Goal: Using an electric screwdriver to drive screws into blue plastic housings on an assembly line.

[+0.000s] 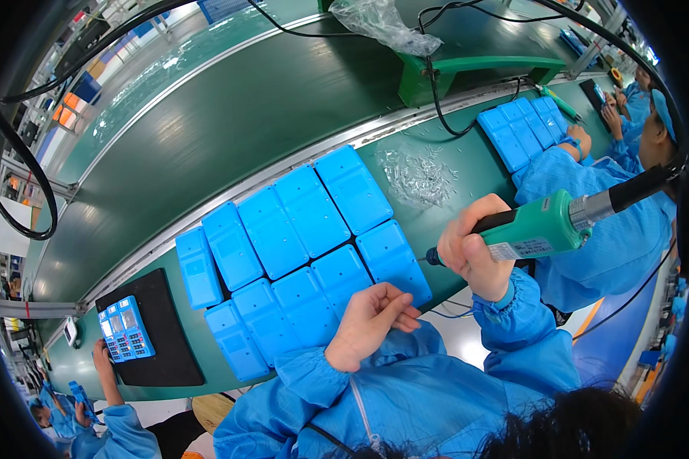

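Note:
My right hand is wrapped round a green and black electric screwdriver, held nearly level, its bit pointing left. The bit's tip meets or hovers at the right edge of a blue plastic housing; contact is hard to tell. Close by, my left hand is closed with curled fingers above the near row of blue housings. Whatever those fingers may hold is hidden. Several such housings lie face down in two rows, with small holes near their corners. Beyond them is a spread of small screws.
A black mat carries blue keypad devices at left, where another person's hand touches them. At right a co-worker's sleeve is beside more blue housings. A metal rail, a green stand and hanging black cables border the far side.

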`<state>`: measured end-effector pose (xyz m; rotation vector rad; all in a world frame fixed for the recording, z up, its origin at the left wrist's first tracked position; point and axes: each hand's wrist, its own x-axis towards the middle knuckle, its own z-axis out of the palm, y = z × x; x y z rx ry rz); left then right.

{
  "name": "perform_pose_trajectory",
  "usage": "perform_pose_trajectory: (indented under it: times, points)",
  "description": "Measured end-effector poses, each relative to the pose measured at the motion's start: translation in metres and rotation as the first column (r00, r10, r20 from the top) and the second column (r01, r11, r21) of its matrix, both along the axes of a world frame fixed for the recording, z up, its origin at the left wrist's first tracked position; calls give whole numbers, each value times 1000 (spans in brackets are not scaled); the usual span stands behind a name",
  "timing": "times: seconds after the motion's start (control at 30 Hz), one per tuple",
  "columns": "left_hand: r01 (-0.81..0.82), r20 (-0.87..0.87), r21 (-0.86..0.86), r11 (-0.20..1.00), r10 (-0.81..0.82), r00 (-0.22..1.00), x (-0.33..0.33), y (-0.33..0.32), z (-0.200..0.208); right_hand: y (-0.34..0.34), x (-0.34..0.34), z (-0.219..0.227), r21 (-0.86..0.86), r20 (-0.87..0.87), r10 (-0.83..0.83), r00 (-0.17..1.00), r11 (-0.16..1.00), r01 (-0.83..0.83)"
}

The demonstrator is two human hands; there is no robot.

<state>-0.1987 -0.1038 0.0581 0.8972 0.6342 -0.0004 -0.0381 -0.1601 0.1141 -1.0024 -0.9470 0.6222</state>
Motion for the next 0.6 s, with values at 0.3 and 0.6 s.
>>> perform_pose_trajectory:
  times: [0.3, 0.6]
  points:
    - [7, 29, 178, 984, -12, 1000, 13, 1, -2, 0, 0, -6, -15, -56, -11, 998, 1000, 10]
    - [117, -80, 298, 947, -97, 992, 24, 2, -7, 0, -4, -10, -123, 32, -30, 999, 992, 34]
